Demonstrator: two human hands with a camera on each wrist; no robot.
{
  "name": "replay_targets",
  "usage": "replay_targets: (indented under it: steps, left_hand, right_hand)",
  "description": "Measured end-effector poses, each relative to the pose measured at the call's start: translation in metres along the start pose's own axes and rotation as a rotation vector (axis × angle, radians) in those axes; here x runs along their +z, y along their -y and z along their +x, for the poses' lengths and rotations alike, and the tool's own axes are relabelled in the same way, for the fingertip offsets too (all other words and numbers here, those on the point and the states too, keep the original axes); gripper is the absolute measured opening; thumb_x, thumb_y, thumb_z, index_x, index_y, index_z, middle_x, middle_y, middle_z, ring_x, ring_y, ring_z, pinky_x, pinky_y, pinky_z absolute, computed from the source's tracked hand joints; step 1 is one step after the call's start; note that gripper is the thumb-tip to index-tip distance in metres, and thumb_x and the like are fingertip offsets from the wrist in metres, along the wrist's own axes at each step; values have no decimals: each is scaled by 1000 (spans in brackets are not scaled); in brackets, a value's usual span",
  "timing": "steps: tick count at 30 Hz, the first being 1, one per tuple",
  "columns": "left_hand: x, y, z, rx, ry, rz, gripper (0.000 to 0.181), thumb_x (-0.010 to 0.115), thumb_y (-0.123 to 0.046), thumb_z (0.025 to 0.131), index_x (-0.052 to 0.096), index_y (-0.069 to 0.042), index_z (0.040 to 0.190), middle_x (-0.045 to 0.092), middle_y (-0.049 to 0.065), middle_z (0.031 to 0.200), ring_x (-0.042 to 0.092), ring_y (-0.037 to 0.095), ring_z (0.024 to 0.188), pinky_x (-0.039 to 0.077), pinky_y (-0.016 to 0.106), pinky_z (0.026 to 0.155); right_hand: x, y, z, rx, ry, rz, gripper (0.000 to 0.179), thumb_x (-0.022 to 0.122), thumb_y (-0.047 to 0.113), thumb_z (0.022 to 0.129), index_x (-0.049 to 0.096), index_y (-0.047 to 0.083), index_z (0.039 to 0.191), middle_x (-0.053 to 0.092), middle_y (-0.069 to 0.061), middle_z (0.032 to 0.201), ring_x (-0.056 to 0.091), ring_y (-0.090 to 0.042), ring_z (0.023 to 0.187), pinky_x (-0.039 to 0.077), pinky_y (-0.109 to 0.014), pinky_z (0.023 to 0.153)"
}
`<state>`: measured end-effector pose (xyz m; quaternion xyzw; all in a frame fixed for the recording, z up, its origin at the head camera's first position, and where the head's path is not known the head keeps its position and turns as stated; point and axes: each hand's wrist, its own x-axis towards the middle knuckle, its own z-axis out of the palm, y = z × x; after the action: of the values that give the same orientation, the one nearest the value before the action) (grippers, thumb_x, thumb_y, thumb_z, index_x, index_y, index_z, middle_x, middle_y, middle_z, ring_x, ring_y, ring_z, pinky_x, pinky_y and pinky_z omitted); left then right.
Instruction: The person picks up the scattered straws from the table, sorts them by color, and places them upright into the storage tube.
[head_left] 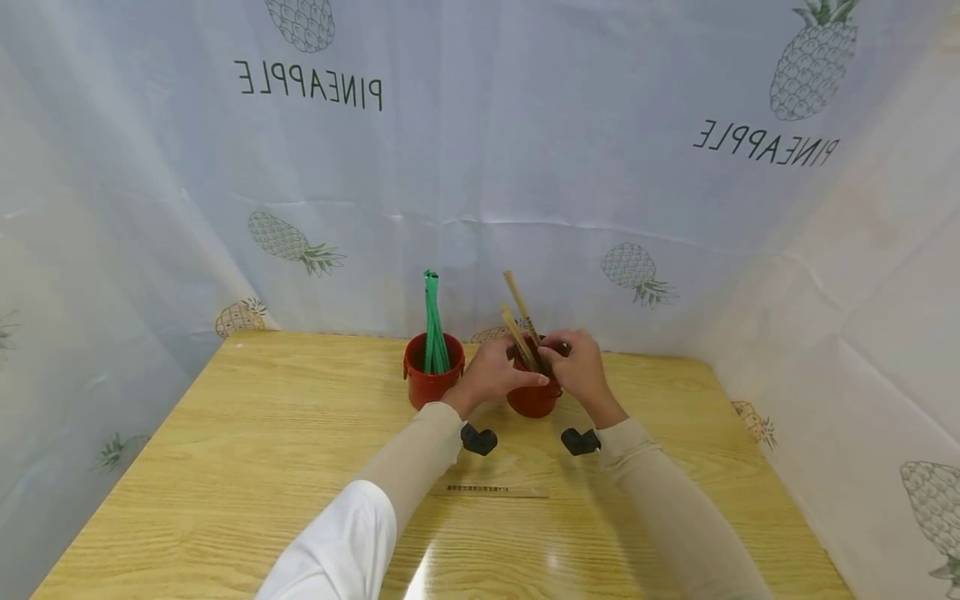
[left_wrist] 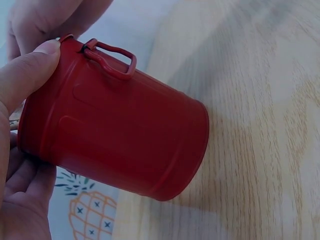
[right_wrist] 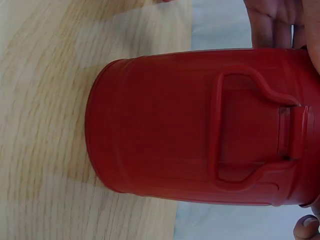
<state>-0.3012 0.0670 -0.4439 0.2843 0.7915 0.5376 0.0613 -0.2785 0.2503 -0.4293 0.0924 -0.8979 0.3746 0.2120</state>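
A small red metal bucket [head_left: 532, 403] with a side handle stands near the back of the table. Several slim tan sticks [head_left: 517, 293] lean out of its top. My left hand [head_left: 491, 372] grips the rim from the left, its thumb lying on the outer wall in the left wrist view. From the right, my right hand [head_left: 581, 367] holds the same rim with curled fingers close to the sticks. The bucket's wall [right_wrist: 165, 125] fills much of the right wrist view, where most of that hand is cut off by the frame edge.
Left of my left hand is a second red bucket [head_left: 431, 388] holding several slim green sticks [head_left: 432, 321]. A flat tan strip with dark print [head_left: 525, 492] lies nearer on the wooden table [head_left: 247, 467]. Pineapple-print curtain [head_left: 480, 167] hangs behind and at both sides.
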Motion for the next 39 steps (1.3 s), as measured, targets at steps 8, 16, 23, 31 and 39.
replay_targets:
  steps: [8,16,23,31,39]
  left_hand:
    - [0,1,-1,32,0,-48,63,87,-26,86,61,-14,142,68,3,138,63,23,132,59,41,105]
    - [-1,2,0,47,-5,-88,65,88,-25,86,61,-9,143,68,10,138,63,24,129,60,42,103]
    - [0,3,0,49,-19,-54,64,87,-23,86,61,-10,143,68,8,138,63,25,129,59,44,105]
    - [1,2,0,51,-21,-67,62,88,-24,84,64,-10,140,72,8,134,65,23,126,55,47,110]
    - [0,2,0,36,-28,-58,65,89,-24,84,63,-10,142,71,8,136,63,24,129,52,48,114]
  right_hand:
    - [-6,1,-16,0,-31,-2,12,78,9,93,79,2,103,73,-16,96,50,-27,84,42,-37,73]
    - [-12,11,-41,30,-54,81,16,81,8,90,79,2,104,72,-11,89,49,-26,84,38,-28,73]
    - [-14,21,-71,-5,-17,56,10,83,12,89,80,12,98,70,-2,86,50,-26,83,40,-29,71]
    - [-6,25,-107,-84,50,67,18,85,6,83,78,19,93,72,6,88,52,-16,81,43,-28,70]
    - [17,29,-133,-167,207,96,17,85,3,82,80,15,93,76,2,91,56,-24,85,48,-28,72]
